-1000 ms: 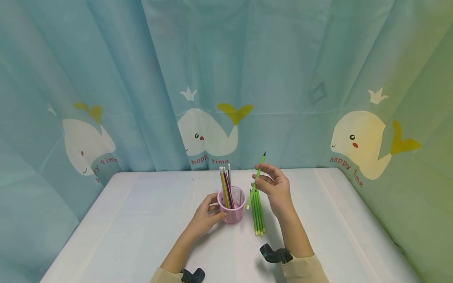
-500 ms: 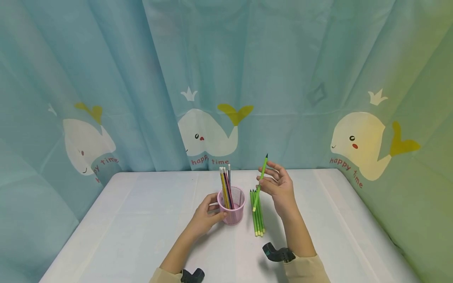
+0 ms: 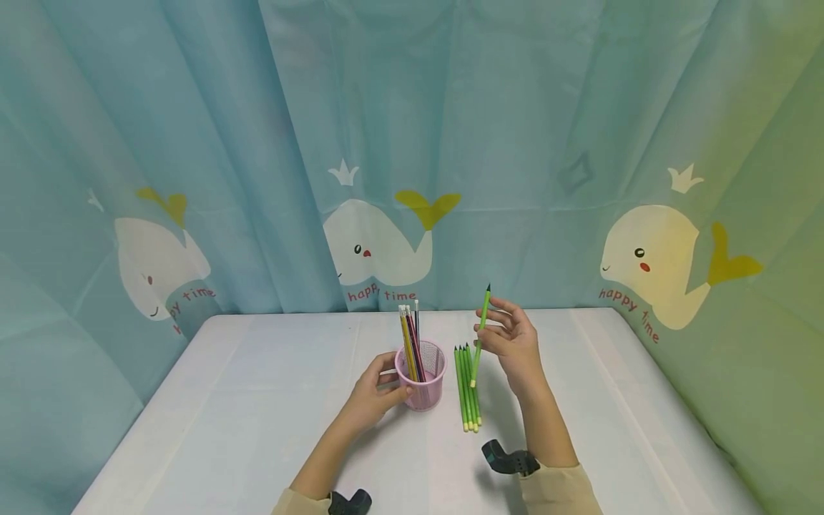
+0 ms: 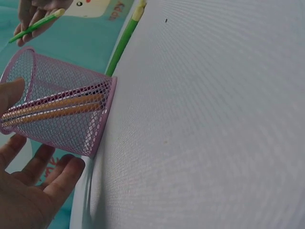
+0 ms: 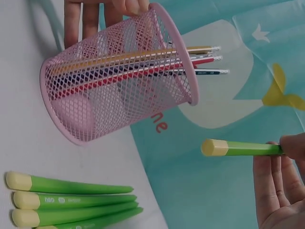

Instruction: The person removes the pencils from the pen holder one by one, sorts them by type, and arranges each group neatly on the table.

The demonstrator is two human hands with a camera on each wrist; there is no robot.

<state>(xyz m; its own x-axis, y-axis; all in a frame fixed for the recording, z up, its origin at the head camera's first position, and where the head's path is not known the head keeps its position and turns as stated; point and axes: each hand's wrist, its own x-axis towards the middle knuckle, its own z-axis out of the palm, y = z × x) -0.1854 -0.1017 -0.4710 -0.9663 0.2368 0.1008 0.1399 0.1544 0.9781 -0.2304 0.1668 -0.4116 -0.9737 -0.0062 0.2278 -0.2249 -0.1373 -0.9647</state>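
My left hand (image 3: 372, 397) holds a pink mesh pencil cup (image 3: 430, 395), thumb at its near side and fingers round its left. Several striped pencils (image 3: 407, 336) lean inside the cup, white eraser ends up; yellow, red and dark ones show. To the cup's right, my right hand (image 3: 517, 352) pinches a green pencil (image 3: 477, 363) between thumb and fingers, dark tip up and pale yellow end down. Several more green pencils (image 3: 461, 390) lie side by side on the table, partly under the raised one. In the right wrist view, the held pencil's yellow end (image 5: 215, 147) points toward the cup.
The white table (image 3: 257, 400) runs back to a blue-green curtain (image 3: 515, 143) printed with whales. A greenish curtain side (image 3: 759, 343) hangs along the right. Both wrists carry dark camera mounts (image 3: 511, 459) near the sleeves.
My right hand has moved a little to the right, away from the cup, with the green pencil now more upright. My left hand and the cup stay in place.
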